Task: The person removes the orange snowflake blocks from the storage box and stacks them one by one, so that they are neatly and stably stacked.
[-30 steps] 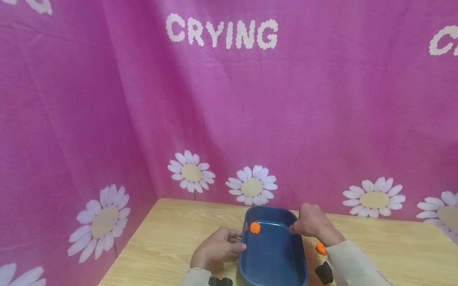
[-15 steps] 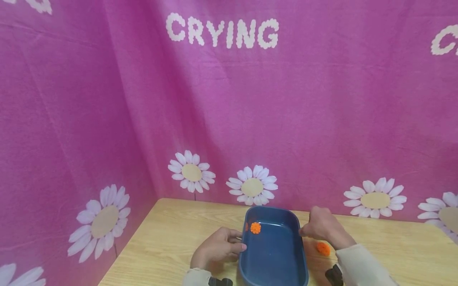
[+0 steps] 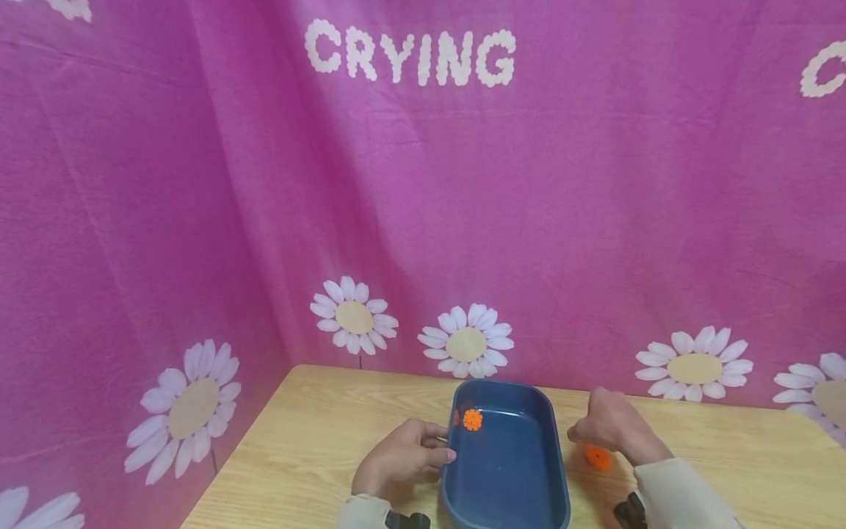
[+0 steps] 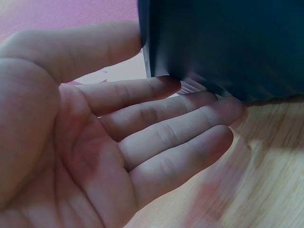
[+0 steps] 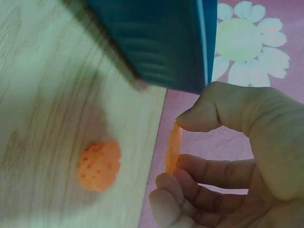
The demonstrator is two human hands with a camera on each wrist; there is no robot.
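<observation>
A dark blue rectangular bin (image 3: 505, 481) stands between the hands, with an orange notched disc (image 3: 472, 420) inside near its far left corner. My left hand (image 3: 405, 459) rests on the bin's left outer side, its fingers nearly straight; in the left wrist view the thumb and fingertips meet the blue wall (image 4: 228, 42). My right hand (image 3: 611, 422) is off the bin's right side. Seen edge-on in the right wrist view, a thin orange notched disc (image 5: 174, 149) is pinched between thumb and fingers. More orange notched pieces (image 5: 100, 166) lie bunched on the table below that hand.
The light wood table (image 3: 311, 441) ends at a pink cloth (image 3: 562, 220) printed with white daisies and lettering, hanging behind and to the left. Dark straps (image 3: 406, 520) sit at the wrists.
My right hand has moved right, from over the bin's right rim to beside it, above the orange pieces on the table. The left hand and bin stay put.
</observation>
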